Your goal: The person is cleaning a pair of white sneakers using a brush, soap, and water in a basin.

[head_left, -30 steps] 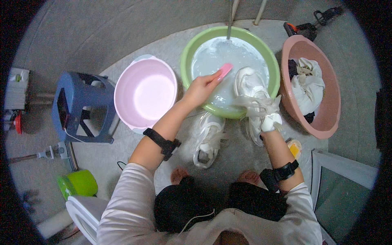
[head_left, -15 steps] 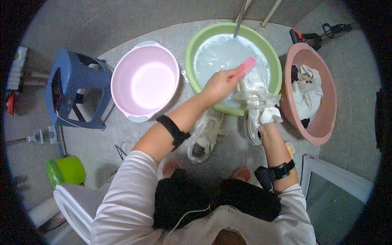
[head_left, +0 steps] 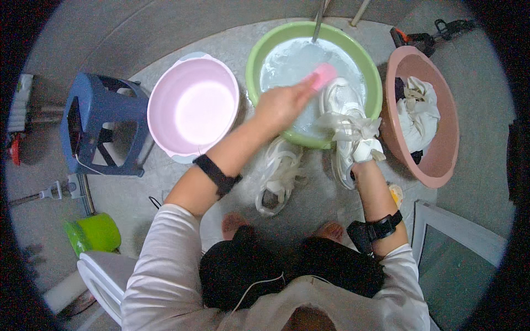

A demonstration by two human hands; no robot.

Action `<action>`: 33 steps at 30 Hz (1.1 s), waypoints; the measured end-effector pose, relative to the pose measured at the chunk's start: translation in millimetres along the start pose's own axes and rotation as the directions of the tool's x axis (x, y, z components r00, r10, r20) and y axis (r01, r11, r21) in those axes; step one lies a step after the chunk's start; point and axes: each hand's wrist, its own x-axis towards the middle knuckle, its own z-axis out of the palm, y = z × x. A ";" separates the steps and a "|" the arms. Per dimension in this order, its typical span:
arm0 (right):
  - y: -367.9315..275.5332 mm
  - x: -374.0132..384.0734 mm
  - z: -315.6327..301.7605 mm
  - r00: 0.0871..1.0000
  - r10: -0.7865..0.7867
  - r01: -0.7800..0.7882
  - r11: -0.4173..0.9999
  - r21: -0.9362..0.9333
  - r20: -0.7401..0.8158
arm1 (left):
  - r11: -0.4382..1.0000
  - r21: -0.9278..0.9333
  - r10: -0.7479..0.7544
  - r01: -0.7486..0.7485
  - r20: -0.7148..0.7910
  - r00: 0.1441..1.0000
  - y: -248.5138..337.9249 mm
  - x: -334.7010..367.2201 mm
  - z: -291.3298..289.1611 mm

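Observation:
My left hand [head_left: 281, 109] is closed round a pink brush [head_left: 323, 76], slightly blurred, held over the green basin beside the sneaker's toe. A white sneaker [head_left: 343, 105] with loose pale laces is on my right hand [head_left: 361, 170], which goes in through the shoe's opening; its fingers are hidden inside and hold the shoe up at the basin's near right rim. The green basin [head_left: 253, 71] contains cloudy, sudsy water. A second white sneaker [head_left: 270, 201], laces spread, rests on the floor below my left forearm.
A pink basin [head_left: 236, 105] stands left of the green one, beside a blue stool [head_left: 107, 118]. On the right is a salmon-coloured basin [head_left: 448, 129] with white and dark cloth [head_left: 422, 113]. A grey hose [head_left: 318, 22] hangs into the water. A white-framed panel [head_left: 464, 226] is at lower right.
My left hand and the brush have moved left, off the sneaker's toe, which now shows more fully. My right hand still holds the sneaker. The view has shifted slightly.

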 end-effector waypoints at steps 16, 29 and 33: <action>-2.9 0.1 22.1 0.999 -0.029 0.036 0.977 0.212 -0.038 | 0.978 0.001 0.206 -0.207 0.120 0.971 23.6 4.4 3.8; 25.8 -6.2 43.7 0.970 -0.095 0.136 0.975 -0.178 0.222 | 0.989 0.148 -0.039 0.010 0.193 0.980 14.3 12.7 -58.4; 27.1 -10.1 50.0 0.966 -0.080 0.130 0.972 -0.194 0.246 | 0.992 0.090 0.072 -0.088 0.172 0.983 13.8 -8.7 -38.9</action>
